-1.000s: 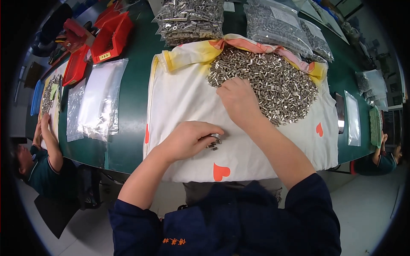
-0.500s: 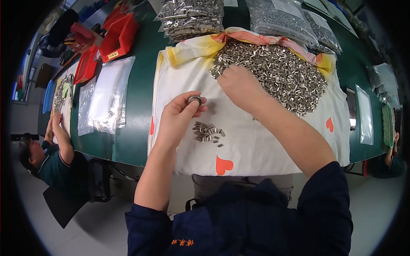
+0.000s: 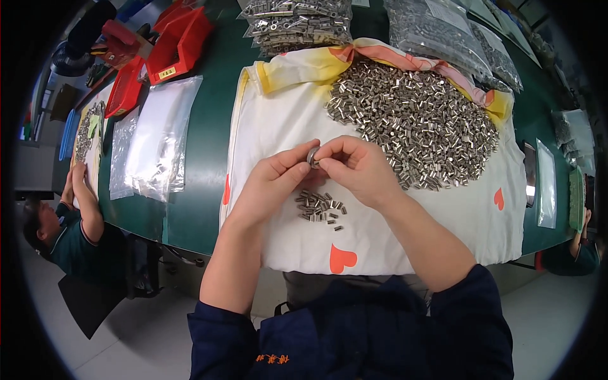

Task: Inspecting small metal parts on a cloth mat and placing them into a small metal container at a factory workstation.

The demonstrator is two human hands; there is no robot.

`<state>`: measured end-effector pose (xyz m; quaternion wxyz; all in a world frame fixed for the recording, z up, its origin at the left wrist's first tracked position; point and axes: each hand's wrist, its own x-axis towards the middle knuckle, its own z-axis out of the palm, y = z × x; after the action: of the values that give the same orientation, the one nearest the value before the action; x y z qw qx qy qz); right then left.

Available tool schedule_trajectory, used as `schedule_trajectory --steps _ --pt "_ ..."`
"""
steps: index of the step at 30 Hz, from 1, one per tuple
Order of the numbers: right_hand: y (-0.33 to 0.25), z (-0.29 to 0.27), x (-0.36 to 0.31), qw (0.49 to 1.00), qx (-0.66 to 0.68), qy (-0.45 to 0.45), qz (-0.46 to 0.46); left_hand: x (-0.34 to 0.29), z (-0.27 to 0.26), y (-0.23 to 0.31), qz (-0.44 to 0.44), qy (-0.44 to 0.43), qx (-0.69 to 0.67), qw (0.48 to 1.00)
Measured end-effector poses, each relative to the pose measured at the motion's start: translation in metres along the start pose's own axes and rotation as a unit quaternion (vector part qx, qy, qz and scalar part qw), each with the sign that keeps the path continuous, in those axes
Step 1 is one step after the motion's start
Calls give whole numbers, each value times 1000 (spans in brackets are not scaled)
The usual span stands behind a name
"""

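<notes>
My left hand [image 3: 269, 183] pinches a round metal ring [image 3: 311, 156] between thumb and fingers, above a white cloth [image 3: 285, 120]. Thumb and forefinger of my right hand [image 3: 362, 172] are closed at the ring's right side; whatever small thing they may hold is hidden. Beyond my right hand spreads a large pile of short shiny metal cylinders [image 3: 415, 126]. A small group of similar cylinders [image 3: 316, 206] lies on the cloth just below my hands.
Bags of metal parts [image 3: 297, 25] and further filled bags [image 3: 437, 31] line the back. Red bins [image 3: 180, 47] and clear plastic bags [image 3: 155, 139] lie left on the green table [image 3: 209, 145]. A co-worker [image 3: 79, 234] sits at left; another person's arm [image 3: 579, 237] shows far right.
My right hand has come from the pile's edge back toward me, and now meets the ring in my left hand. The whole view has shifted slightly.
</notes>
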<state>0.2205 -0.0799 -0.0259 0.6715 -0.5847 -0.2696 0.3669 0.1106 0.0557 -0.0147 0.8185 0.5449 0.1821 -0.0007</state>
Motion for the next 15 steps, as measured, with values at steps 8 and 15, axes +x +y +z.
schedule_trajectory --steps 8,15 --pt "-7 -1 -7 997 69 -19 5 -1 -8 5 10 -14 26 1000" --pt "-5 -3 -4 987 -139 38 -69 3 -8 2 26 -9 -9 1000"
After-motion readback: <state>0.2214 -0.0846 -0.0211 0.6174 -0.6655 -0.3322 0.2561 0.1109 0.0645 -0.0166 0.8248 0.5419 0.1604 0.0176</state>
